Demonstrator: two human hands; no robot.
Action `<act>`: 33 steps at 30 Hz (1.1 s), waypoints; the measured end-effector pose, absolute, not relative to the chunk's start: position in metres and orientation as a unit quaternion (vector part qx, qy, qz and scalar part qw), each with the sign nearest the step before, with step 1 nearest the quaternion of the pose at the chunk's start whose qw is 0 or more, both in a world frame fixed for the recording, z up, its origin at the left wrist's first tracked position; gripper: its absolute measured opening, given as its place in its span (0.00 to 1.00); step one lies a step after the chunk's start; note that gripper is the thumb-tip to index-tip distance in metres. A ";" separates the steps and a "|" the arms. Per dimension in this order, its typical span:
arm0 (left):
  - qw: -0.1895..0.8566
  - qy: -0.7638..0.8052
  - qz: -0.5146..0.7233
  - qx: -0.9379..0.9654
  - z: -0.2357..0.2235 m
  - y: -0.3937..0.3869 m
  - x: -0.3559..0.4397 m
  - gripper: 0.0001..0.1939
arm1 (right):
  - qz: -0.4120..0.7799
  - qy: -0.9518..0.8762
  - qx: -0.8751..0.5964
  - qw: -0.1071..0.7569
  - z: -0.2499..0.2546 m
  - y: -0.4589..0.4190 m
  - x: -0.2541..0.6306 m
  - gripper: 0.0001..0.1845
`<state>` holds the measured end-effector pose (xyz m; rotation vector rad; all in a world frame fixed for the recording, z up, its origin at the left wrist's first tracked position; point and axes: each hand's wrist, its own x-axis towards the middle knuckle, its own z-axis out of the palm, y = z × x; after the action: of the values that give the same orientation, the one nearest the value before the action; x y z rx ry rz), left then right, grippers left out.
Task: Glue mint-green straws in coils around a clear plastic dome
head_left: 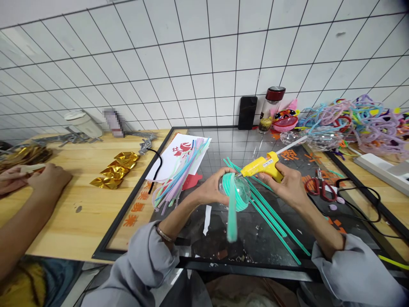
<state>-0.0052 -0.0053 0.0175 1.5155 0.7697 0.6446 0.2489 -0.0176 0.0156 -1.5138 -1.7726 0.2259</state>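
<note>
My left hand (214,186) is closed around a clear plastic ball (243,192) partly wrapped in green pipe cleaner (229,187). A loose end of that pipe cleaner hangs down toward me. In my right hand (289,184) is a yellow hot glue gun (263,165) with a white glue stick (291,145) in its back. Its nozzle points left and meets the upper part of the ball, by the green windings; whether it touches cannot be told. Several straight green pipe cleaners (275,219) lie on the dark glass board beneath my hands.
Pastel pipe cleaners (179,175) rest on white paper (162,160) at left. Red-handled scissors (321,187) and black cords (364,204) lie right. Behind stand a phone (247,112), a glass bottle (271,110) and a pipe-cleaner pile (358,119). Another person's hands (47,179) work at far left.
</note>
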 end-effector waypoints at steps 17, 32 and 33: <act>0.587 0.343 0.292 0.672 0.018 -0.006 -0.005 0.41 | 0.090 -0.689 -0.600 0.397 0.016 -0.018 0.248 0.23; 0.597 0.345 0.289 0.663 0.023 -0.008 -0.004 0.41 | 0.101 -0.696 -0.597 0.387 0.015 -0.017 0.250 0.23; 0.597 0.342 0.285 0.667 0.023 -0.008 -0.004 0.41 | 0.100 -0.695 -0.597 0.387 0.015 -0.017 0.250 0.23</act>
<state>-0.0039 -0.0078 0.0231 1.5490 0.7944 0.6608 0.2495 -0.0174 0.0151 -1.5200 -1.7691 0.2552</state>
